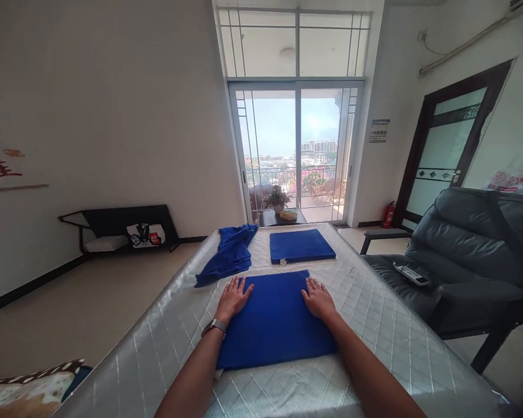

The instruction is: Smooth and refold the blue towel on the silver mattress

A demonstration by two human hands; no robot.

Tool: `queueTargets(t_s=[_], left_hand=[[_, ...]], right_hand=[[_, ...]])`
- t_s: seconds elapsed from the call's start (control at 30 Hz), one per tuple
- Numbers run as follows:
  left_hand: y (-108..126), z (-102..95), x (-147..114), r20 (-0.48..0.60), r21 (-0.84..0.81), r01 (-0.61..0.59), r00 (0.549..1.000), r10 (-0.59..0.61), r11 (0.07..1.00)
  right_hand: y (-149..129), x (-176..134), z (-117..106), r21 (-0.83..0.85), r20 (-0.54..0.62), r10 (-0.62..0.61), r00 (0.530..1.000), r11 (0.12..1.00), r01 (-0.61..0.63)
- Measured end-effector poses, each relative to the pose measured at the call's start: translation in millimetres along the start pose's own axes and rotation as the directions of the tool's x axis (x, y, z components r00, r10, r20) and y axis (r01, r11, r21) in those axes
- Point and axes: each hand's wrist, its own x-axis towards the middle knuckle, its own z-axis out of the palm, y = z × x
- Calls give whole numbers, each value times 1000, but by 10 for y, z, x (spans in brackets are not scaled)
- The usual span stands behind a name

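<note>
Directly before me a flat, folded blue cloth (279, 325) lies on the quilted silver cover. My left hand (234, 299) rests flat on its left edge near the far corner, fingers stretched forward. On the opposite edge my right hand (318, 297) lies the same way, palm down with fingers extended. Neither hand grips anything. Beyond them sits a second neatly folded blue cloth (303, 245), a small white tag at its near edge. To its left a crumpled blue cloth (230, 252) is spread loosely, apart from both hands.
The silver quilted cover (157, 354) drapes over the broad surface under the cloths. At right stands a dark reclining armchair (470, 249) with a remote (412, 274) on its seat. A plant (278, 197) stands beyond the far end. A black bench (126, 223) is by the left wall.
</note>
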Motion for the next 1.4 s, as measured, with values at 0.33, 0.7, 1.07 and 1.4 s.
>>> queueTargets(t_s=[0.33, 0.7, 1.07, 1.4], left_hand=[[52, -134, 39, -211, -17, 83, 974, -84, 996], [2060, -155, -160, -85, -202, -456, 890, 449, 867], [2032, 30, -155, 41, -259, -284, 952, 304, 923], [1432, 6, -261, 54, -164, -161, 984, 171, 973]], right_hand=[[-6, -33, -12, 52, -27, 3, 1000, 999, -2], [86, -2, 91, -5, -47, -83, 995, 997, 83], [100, 42, 132, -6, -77, -68, 995, 998, 68], [43, -16, 35, 14, -81, -35, 996, 999, 36]])
